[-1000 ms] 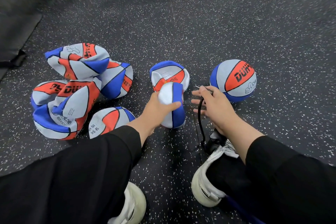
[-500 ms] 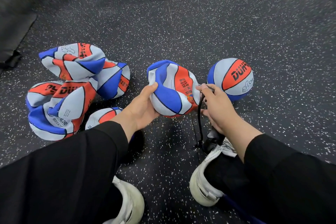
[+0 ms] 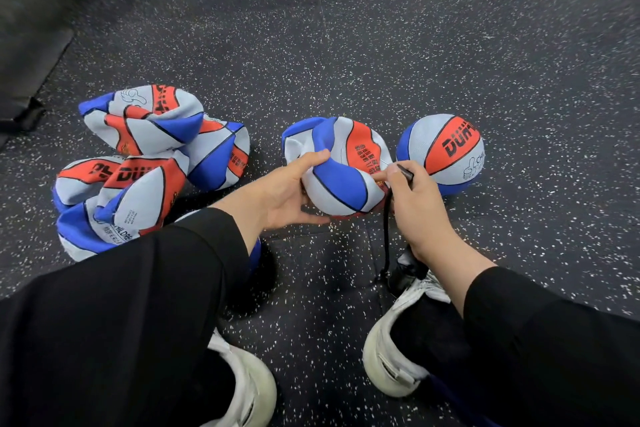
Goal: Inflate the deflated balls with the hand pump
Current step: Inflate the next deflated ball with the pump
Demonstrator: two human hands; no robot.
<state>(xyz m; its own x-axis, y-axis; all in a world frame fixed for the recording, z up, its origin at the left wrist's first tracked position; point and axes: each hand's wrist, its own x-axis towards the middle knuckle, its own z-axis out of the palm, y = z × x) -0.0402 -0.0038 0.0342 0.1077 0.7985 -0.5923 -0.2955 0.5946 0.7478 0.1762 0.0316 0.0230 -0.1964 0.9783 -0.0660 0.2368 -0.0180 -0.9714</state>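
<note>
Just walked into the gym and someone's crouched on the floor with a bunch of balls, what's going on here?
A person is getting a flat ball ready to pump. Their left hand grips it while the right hand pinches the black pump hose tip against its red panel. One inflated ball sits to the right; a pile of deflated balls waits on the left.

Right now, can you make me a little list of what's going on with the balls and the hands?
Left hand: grips the flat ball, held up off the floor
Right hand: pinches the black hose tip against that ball
Hose: runs down to the pump by the right shoe
Round ball: on the floor, right of the held one
Pile of flat balls: on the left
</note>
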